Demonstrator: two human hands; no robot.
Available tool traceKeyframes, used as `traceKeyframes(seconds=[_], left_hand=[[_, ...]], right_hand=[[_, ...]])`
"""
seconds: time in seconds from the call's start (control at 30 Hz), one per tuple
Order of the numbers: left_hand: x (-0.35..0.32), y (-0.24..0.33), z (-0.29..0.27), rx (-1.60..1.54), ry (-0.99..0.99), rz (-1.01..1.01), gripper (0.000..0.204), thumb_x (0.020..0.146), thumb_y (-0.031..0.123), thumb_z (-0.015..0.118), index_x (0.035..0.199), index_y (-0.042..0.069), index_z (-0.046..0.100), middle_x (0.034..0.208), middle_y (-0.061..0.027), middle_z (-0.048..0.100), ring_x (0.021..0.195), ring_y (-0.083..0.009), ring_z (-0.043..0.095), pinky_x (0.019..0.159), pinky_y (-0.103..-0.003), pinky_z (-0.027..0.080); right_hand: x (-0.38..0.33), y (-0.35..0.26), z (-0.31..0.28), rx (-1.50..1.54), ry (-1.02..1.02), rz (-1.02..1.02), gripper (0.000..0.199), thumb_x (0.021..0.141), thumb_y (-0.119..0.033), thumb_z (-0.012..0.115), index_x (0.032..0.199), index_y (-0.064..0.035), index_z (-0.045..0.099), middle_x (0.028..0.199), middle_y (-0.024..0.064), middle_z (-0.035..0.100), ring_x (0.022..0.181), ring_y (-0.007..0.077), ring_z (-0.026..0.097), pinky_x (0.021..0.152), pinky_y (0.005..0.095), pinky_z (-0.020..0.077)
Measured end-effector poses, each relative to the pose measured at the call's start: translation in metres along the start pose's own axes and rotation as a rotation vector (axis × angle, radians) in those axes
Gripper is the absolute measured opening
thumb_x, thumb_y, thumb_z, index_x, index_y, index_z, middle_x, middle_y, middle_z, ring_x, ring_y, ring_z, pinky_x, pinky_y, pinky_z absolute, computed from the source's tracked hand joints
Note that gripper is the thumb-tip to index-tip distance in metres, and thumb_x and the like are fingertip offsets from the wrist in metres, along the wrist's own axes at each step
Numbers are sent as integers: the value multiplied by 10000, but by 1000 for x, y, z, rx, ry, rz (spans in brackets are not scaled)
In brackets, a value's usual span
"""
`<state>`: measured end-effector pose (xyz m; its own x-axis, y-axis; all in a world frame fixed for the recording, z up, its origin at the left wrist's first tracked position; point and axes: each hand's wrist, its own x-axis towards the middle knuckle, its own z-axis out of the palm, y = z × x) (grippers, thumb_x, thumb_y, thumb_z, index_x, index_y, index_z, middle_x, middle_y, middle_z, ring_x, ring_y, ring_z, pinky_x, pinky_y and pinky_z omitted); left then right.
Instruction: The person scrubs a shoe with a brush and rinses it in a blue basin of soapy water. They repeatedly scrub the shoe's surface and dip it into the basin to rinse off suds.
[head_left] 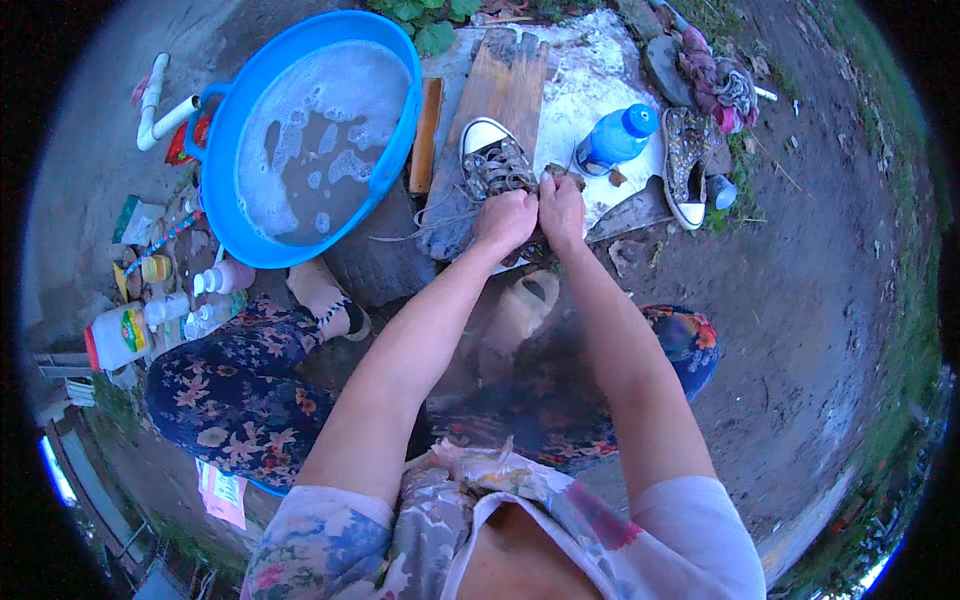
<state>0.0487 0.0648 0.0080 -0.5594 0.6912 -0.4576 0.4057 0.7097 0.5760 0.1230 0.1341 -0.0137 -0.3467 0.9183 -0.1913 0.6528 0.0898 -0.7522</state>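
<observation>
A patterned canvas sneaker (497,168) with a white toe cap and loose grey laces lies on a wooden board (505,80), its toe pointing away from me. My left hand (507,216) is closed at its ankle end, beside the laces. Right against it, my right hand (562,208) is closed on dark, patterned cloth that looks like the same sneaker's upper. Both fists hide most of the heel part. A second sneaker (682,165) of the same kind stands to the right, with a blue bottle (618,138) between the two.
At the left, a large blue basin (215,190) holds murky, foamy water. A narrow wooden strip (426,135) lies beside it. Several bottles, among them a clear one with a red end (115,338), crowd the left side. A bunched pink and grey cloth (722,85) lies far right.
</observation>
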Motion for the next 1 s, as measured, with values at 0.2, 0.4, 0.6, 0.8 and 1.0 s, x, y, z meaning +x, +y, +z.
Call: traceKeyframes(seconds=[0.2,0.4,0.6,0.8,1.0], left_hand=[[-26,-11,2,-152,82,107,306,846,321,446,834,68,616,843,-216,619,832,-409,589,747,-493,457],[-83,-54,-6,-155,163,186,323,879,329,465,791,59,620,770,-210,606,740,-404,589,651,-494,453],[-92,-115,-84,-136,296,-192,278,878,271,481,961,33,598,864,-199,623,829,-380,596,737,-456,458],[-102,-96,-60,-4,630,138,541,750,76,622,1258,54,438,1273,-185,447,1196,-327,422,990,-377,353],[-57,-67,3,-48,424,150,206,772,209,643,886,48,588,829,-134,630,775,-335,608,691,-422,479]], right_hand=[[11,15,28,-307,11,-113,353,893,-291,446,835,31,579,849,285,605,836,433,588,746,514,446],[23,39,55,-299,187,-59,383,899,-291,423,950,47,596,995,290,584,912,451,567,813,501,439],[14,36,21,-21,38,176,332,847,-286,516,835,33,609,816,270,614,819,414,598,762,477,450],[-10,-29,-18,-135,-19,-687,126,794,-177,551,873,-89,595,863,144,585,763,345,611,667,460,479],[-26,-32,0,-722,-402,-489,158,790,-182,525,909,-135,617,875,140,637,838,327,631,715,432,502]])
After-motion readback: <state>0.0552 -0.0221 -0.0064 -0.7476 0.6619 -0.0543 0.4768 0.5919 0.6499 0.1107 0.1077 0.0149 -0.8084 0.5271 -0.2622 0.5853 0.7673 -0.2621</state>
